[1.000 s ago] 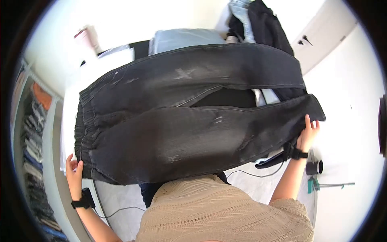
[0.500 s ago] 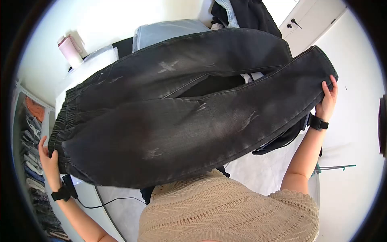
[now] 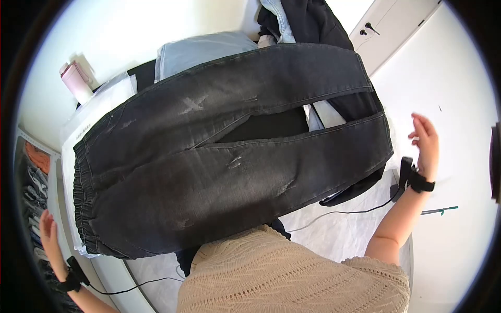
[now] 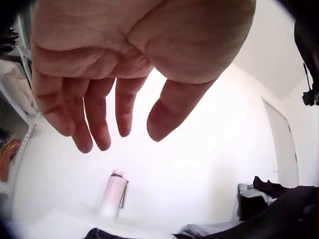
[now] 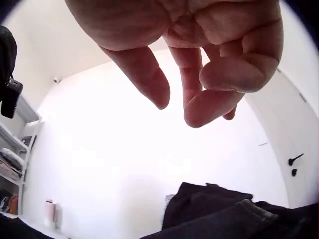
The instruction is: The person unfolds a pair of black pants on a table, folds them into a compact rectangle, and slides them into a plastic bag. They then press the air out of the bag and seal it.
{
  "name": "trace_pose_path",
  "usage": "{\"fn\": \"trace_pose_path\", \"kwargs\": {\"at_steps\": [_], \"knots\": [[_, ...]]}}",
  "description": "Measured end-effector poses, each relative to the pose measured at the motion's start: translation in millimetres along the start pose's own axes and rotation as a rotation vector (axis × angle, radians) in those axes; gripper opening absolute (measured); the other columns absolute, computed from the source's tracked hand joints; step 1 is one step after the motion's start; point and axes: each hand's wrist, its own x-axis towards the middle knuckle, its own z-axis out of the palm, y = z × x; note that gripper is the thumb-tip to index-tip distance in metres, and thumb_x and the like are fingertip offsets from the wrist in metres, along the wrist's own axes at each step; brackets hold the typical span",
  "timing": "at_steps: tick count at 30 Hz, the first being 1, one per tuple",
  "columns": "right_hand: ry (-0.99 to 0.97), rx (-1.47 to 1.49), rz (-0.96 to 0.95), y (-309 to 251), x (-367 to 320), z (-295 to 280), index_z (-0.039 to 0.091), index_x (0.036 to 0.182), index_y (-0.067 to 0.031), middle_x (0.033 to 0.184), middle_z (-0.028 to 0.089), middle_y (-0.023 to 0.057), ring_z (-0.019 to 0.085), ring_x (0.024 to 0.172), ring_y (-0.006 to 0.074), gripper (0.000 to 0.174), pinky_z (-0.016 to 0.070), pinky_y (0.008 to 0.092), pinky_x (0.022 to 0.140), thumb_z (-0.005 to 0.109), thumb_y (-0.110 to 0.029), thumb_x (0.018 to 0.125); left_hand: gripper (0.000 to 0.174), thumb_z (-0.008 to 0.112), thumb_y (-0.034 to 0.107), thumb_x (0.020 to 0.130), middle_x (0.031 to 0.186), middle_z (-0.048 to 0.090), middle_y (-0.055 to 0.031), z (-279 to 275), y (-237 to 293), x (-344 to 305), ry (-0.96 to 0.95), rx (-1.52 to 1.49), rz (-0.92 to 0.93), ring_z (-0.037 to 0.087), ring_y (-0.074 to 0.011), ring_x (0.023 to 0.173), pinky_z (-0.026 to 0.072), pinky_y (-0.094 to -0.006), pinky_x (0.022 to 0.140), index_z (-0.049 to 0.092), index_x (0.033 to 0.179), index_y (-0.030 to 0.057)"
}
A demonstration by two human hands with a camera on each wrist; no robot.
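Left hand: the left hand point(image 3: 50, 240) is empty, its fingers loosely extended, just beside the waistband end of the jeans and apart from them.
Right hand: the right hand point(image 3: 427, 145) is empty too, fingers loosely bent, apart from the leg hems.
Jeans: the black jeans point(image 3: 224, 177) lie spread out between the two hands, elastic waistband point(image 3: 83, 201) toward the left hand, both hems toward the right; pale distressed marks show on the legs.
Gap between the legs: a black surface and some light fabric show through.
Beyond the jeans, from the hands: a pink bottle point(image 3: 76, 83), a clear-wrapped blue-gray bundle point(image 3: 201, 51) and, farther toward the right hand's side, a heap of dark and light-blue clothes point(image 3: 313, 26).
Wrists: each wears a black strap with a device.
Outside the left hand: shelving with folded clothes point(image 3: 36, 180).
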Motion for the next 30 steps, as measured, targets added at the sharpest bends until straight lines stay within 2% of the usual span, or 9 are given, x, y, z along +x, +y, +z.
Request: {"fn": "trace_pose_path", "kwargs": {"at_steps": [4, 9, 13, 18, 22, 24, 25, 26, 30], "knots": [[-0.162, 0.032, -0.191, -64, 32, 32, 0.064, 0.110, -0.0070, 0.098, 0.065, 0.0004, 0.055, 0.068, 0.0073, 0.028, 0.0391, 0.0223, 0.062, 0.059, -0.025, 0.089, 0.036, 0.052, 0.015, 0.096, 0.128, 0.054, -0.0088, -19, 71, 20, 0.113, 0.074, 0.128, 0.050, -0.0165, 0.120, 0.0349, -0.0283, 0.104, 0.051, 0.131, 0.0023], [-0.475, 0.096, 0.006, -67, 116, 110, 0.047, 0.132, -0.0090, 0.115, 0.058, 0.0064, 0.060, 0.069, 0.0108, 0.054, 0.0456, 0.0223, 0.060, 0.064, -0.033, 0.087, 0.038, 0.055, 0.026, 0.092, 0.117, 0.060, -0.0017, 17, 160, 56, 0.039, 0.135, 0.031, 0.054, -0.0114, 0.106, 0.0368, -0.0226, 0.084, 0.055, 0.126, 0.0081], [-0.357, 0.119, 0.144, -26, 182, 175, 0.041, 0.132, -0.0047, 0.105, 0.058, 0.0118, 0.063, 0.066, 0.0179, 0.062, 0.0495, 0.0277, 0.049, 0.066, -0.031, 0.082, 0.030, 0.058, 0.017, 0.087, 0.092, 0.063, -0.0020, 48, 115, 134, -0.115, 0.073, 0.058, 0.055, -0.0093, 0.073, 0.0418, -0.0234, 0.058, 0.060, 0.114, 0.0047], [-0.241, 0.156, 0.280, 34, 240, 221, 0.048, 0.114, 0.0002, 0.079, 0.056, 0.0124, 0.058, 0.054, 0.0195, 0.042, 0.0466, 0.0294, 0.043, 0.062, -0.019, 0.079, 0.036, 0.065, 0.017, 0.076, 0.085, 0.067, -0.0139, 125, 110, 172, -0.103, 0.194, 0.033, 0.063, -0.0203, 0.072, 0.0505, -0.0321, 0.068, 0.062, 0.107, 0.0004], [-0.023, 0.125, 0.244, 36, 238, 223, 0.055, 0.109, 0.0019, 0.076, 0.056, 0.0087, 0.052, 0.049, 0.0163, 0.036, 0.0414, 0.0277, 0.040, 0.063, -0.016, 0.079, 0.044, 0.066, 0.016, 0.074, 0.094, 0.067, -0.0165, 175, 93, 195, -0.217, 0.302, -0.014, 0.066, -0.0242, 0.082, 0.0516, -0.0341, 0.076, 0.061, 0.115, 0.0003], [-0.070, 0.089, 0.209, 47, 251, 210, 0.061, 0.104, -0.0001, 0.071, 0.055, 0.0043, 0.049, 0.047, 0.0130, 0.029, 0.0383, 0.0269, 0.039, 0.064, -0.017, 0.081, 0.048, 0.063, 0.012, 0.076, 0.098, 0.066, -0.0172, 203, 56, 214, -0.208, 0.264, 0.005, 0.065, -0.0225, 0.075, 0.0522, -0.0337, 0.073, 0.057, 0.122, 0.0011], [-0.070, 0.102, 0.192, 44, 250, 202, 0.065, 0.105, -0.0068, 0.068, 0.054, -0.0028, 0.043, 0.046, 0.0065, 0.026, 0.0343, 0.0209, 0.037, 0.066, -0.023, 0.085, 0.048, 0.063, 0.012, 0.076, 0.098, 0.066, -0.0172, 208, 67, 208, -0.214, 0.260, 0.011, 0.065, -0.0225, 0.075, 0.0522, -0.0337, 0.073, 0.057, 0.122, 0.0011], [-0.061, 0.098, 0.195, 40, 252, 189, 0.065, 0.105, -0.0068, 0.068, 0.054, -0.0028, 0.043, 0.046, 0.0065, 0.026, 0.0343, 0.0209, 0.037, 0.066, -0.023, 0.085, 0.048, 0.061, 0.009, 0.077, 0.099, 0.066, -0.0170, 212, 78, 199, -0.250, 0.199, -0.073, 0.065, -0.0212, 0.071, 0.0522, -0.0334, 0.070, 0.055, 0.124, 0.0015], [-0.055, 0.545, 0.109, 14, 258, 151, 0.065, 0.098, -0.0110, 0.075, 0.059, -0.0045, 0.053, 0.053, 0.0035, 0.020, 0.0345, 0.0148, 0.040, 0.069, -0.027, 0.087, 0.047, 0.057, 0.004, 0.080, 0.101, 0.065, -0.0167, 233, 73, 198, -0.238, 0.145, -0.109, 0.062, -0.0175, 0.062, 0.0515, -0.0321, 0.062, 0.053, 0.127, 0.0012]]}}
